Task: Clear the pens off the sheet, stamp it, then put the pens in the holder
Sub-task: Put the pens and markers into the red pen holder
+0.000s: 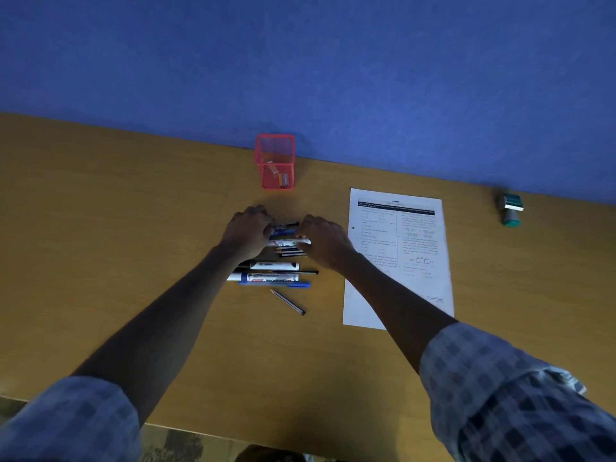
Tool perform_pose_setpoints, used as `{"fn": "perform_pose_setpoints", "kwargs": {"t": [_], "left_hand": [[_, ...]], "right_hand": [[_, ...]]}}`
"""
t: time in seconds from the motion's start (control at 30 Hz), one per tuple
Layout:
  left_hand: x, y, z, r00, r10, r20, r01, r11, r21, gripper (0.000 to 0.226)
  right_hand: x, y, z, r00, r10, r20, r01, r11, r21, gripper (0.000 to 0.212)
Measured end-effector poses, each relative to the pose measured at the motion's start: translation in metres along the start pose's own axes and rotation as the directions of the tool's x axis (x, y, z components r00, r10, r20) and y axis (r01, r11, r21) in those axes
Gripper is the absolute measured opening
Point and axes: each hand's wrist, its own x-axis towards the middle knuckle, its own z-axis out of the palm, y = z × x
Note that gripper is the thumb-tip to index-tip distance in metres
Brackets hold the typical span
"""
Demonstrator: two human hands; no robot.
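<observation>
Checked sleeves reach over tan desk (100,228); left hand (245,233) and right hand (328,243) grip pens (288,242).

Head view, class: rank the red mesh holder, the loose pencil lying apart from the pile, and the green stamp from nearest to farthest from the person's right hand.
From the right hand:
1. Loose pencil, on the desk just below the hand, nearer the person.
2. Red mesh holder, up and left, by the blue wall; only a little farther than the pencil.
3. Green stamp, far right, past the sheet.
</observation>
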Motion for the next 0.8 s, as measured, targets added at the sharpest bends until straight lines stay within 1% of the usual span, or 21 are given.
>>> {"fn": "perform_pose_setpoints", "kwargs": {"t": [0.1,0.2,0.33,0.43,0.47,0.57,0.63,0.73,0.8], "left_hand": [[0.002,0.0,-0.001,0.998,-0.059,0.019,0.061,0.995,-0.084,0.024],[0.001,0.001,-0.002,0.994,-0.113,-0.002,0.11,0.978,-0.177,0.019],[-0.001,-0.003,-0.006,0.988,-0.137,-0.065,0.115,0.957,-0.265,0.02],[0.001,-0.007,-0.016,0.979,-0.146,-0.144,0.083,0.924,-0.372,0.015],[0.003,-0.007,-0.02,0.974,-0.161,-0.158,0.076,0.892,-0.446,0.013],[0.009,-0.005,-0.036,0.948,-0.282,-0.148,0.1,0.705,-0.702,0.014],[0.017,-0.002,-0.046,0.927,-0.328,-0.182,0.078,0.643,-0.762,0.015],[0.027,0.007,-0.06,0.906,-0.341,-0.251,0.011,0.611,-0.791,0.011],[0.035,0.01,-0.068,0.891,-0.353,-0.286,-0.042,0.564,-0.824,0.007]], "right_hand": [[0.001,0.0,0.0,1.0,-0.011,0.01,0.011,1.0,0.01,0.025],[0.003,0.001,0.001,1.0,-0.01,0.015,0.01,1.0,0.014,0.024],[0.002,0.006,0.003,1.0,-0.004,-0.017,0.006,0.996,0.09,0.022],[0.001,0.012,0.001,0.997,-0.024,-0.077,0.037,0.983,0.18,0.019],[0.002,0.014,0.0,0.994,-0.02,-0.107,0.044,0.974,0.223,0.018],[0.005,0.015,-0.005,0.984,0.011,-0.178,0.053,0.935,0.351,0.017],[0.008,0.015,-0.009,0.978,0.028,-0.207,0.061,0.91,0.411,0.016],[0.013,0.015,-0.014,0.971,0.065,-0.23,0.054,0.877,0.477,0.017],[0.017,0.015,-0.018,0.965,0.089,-0.246,0.049,0.862,0.505,0.018]]}}
